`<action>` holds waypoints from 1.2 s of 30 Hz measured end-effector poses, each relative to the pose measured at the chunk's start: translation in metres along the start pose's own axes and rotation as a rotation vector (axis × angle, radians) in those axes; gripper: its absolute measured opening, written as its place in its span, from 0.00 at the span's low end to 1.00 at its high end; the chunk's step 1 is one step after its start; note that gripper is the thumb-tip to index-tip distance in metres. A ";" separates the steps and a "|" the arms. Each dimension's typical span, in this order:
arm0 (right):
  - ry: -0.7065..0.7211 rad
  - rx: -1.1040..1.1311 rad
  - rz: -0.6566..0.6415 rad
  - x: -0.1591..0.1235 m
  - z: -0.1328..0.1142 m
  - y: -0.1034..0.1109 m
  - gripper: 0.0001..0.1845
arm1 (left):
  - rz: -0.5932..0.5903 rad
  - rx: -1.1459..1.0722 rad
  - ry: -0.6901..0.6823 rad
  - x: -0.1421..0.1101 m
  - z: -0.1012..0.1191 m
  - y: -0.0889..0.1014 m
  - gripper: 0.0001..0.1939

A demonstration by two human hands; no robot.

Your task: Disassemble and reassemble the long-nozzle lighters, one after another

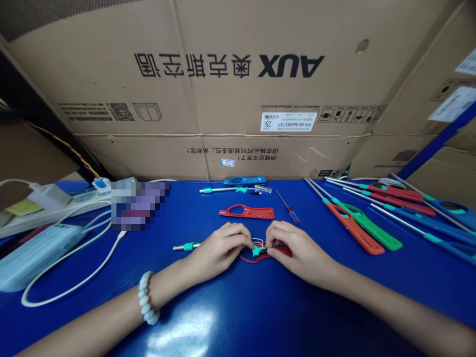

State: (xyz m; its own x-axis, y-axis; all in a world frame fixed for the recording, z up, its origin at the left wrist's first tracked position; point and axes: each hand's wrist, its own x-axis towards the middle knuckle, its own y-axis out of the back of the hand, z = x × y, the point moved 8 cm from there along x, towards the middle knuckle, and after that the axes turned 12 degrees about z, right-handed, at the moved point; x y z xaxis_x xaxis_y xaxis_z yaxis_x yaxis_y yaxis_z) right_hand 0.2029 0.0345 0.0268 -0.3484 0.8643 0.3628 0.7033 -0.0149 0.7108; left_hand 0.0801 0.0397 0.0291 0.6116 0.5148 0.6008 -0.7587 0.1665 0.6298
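Note:
My left hand (223, 250) is closed, fingertips pinching at the teal trigger (256, 249) of a long-nosed lighter. My right hand (299, 250) is also closed, thumb and fingers on a small black part (263, 251) beside the trigger. Under both hands lies a red handle half (250, 259), partly covered by the fingers. A thin white wire (257, 240) loops above the trigger. The metal lighter tube (179, 248) with a teal collar sticks out left, past my left hand. Just beyond the hands rests another red handle half (256, 213).
A screwdriver (293, 214) and a blue handle half (245, 181) lie farther back, near a loose tube assembly (223, 190). Several lighters, including a green one (372, 229), fan out at right. Power bank (40, 255), white cable (28, 292) and power strip (85, 198) occupy the left. Cardboard (223, 104) walls the back.

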 end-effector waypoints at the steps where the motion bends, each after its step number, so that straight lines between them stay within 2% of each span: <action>1: 0.000 0.003 -0.001 0.000 0.000 0.000 0.09 | 0.001 0.002 -0.001 0.000 0.000 0.000 0.11; 6: 0.007 0.000 -0.005 0.000 -0.001 0.000 0.10 | -0.007 0.043 -0.032 0.001 0.002 -0.001 0.12; 14: -0.008 0.009 0.002 -0.001 0.002 -0.003 0.11 | -0.089 0.224 -0.133 -0.004 0.006 -0.007 0.13; 26: -0.027 0.003 0.024 -0.001 0.006 -0.004 0.12 | -0.097 0.442 -0.263 -0.006 0.016 -0.013 0.15; 30: 0.041 -0.043 0.039 -0.004 0.000 -0.004 0.11 | -0.076 0.468 -0.309 -0.004 0.021 -0.013 0.16; 36: 0.290 -0.220 0.055 -0.010 -0.016 -0.009 0.10 | -0.053 0.485 -0.313 -0.003 0.023 -0.014 0.16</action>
State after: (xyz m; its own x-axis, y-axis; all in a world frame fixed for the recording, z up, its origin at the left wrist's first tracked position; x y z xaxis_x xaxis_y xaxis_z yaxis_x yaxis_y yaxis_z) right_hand 0.1902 0.0183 0.0263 -0.4972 0.6809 0.5377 0.5871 -0.1923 0.7863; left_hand 0.0936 0.0161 0.0301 0.7392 0.2309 0.6326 -0.5809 -0.2567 0.7725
